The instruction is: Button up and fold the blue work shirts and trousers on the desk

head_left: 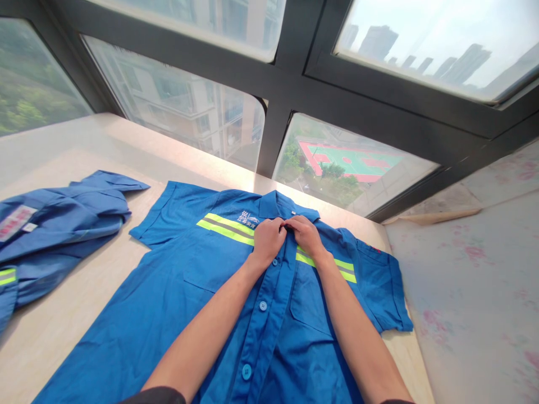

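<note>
A blue short-sleeved work shirt (227, 264) with yellow-green reflective bands lies spread face up, its collar (270, 205) toward the window. My left hand (268, 238) pinches the front placket just below the collar. Right beside it, my right hand (306, 235) grips the other front edge, and the fingertips of both hands meet. Whatever small part sits between the fingertips is hidden. Below my hands, several light-blue buttons (263, 306) show along the placket, with the other front edge lying loose beside them.
Another blue garment (63, 224) with a reflective strip lies bunched at the left on the pale sill surface (122, 280). Dark window frames (286, 78) rise close behind the collar. A floral-papered wall (471, 269) bounds the right side.
</note>
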`<state>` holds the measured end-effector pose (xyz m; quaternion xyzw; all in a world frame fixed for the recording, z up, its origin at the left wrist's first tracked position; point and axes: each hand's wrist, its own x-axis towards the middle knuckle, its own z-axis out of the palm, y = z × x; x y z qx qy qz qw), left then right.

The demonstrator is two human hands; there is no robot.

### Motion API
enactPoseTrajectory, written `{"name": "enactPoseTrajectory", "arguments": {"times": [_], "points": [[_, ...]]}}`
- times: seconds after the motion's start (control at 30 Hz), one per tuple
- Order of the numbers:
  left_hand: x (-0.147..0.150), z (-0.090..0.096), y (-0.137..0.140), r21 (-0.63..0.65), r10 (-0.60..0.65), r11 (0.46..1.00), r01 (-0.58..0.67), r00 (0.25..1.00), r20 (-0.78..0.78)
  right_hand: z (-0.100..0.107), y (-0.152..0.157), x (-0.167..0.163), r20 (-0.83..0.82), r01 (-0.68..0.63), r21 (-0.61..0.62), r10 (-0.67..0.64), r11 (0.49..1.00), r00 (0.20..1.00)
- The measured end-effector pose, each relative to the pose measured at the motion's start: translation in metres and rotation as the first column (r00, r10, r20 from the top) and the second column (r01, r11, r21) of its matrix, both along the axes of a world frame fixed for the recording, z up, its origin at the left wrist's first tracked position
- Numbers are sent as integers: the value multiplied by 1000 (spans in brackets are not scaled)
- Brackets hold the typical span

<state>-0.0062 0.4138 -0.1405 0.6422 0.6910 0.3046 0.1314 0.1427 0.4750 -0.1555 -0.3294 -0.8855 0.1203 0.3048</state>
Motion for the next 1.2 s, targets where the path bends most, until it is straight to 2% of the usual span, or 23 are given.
{"name": "enactPoseTrajectory", "arguments": {"times": [0.13,0.3,0.47,0.57,0.7,0.87,0.97,1.07,1.2], "points": [[0,0,0,6,-13,1000,13,998,55,1,0,-4,48,46,-24,-45,999,998],[-3,-2,2,56,-44,998,31,966,256,1,1,-8,58,69,-48,-66,996,996],[-6,-5,5,54,-17,999,-6,904,428,2,-1,-7,-172,69,-141,-93,988,981],[-6,-7,7,59,-8,998,-23,883,468,4,-3,-3,-270,29,-142,-67,989,961],[-6,-9,8,52,4,998,-30,895,447,5,-4,1,-241,-25,-51,12,998,971],[-6,-8,8,46,10,998,-32,908,420,8,-8,1,-127,66,22,-63,998,990],[-6,-6,7,73,-3,997,-22,945,326,11,-10,-1,-49,110,55,-107,992,993],[-6,-5,6,118,-13,993,-8,984,179,13,-11,-3,-26,112,48,-111,993,993],[-8,-4,5,115,9,993,-14,999,45,17,-11,-4,-137,63,-28,-66,998,988]]}}
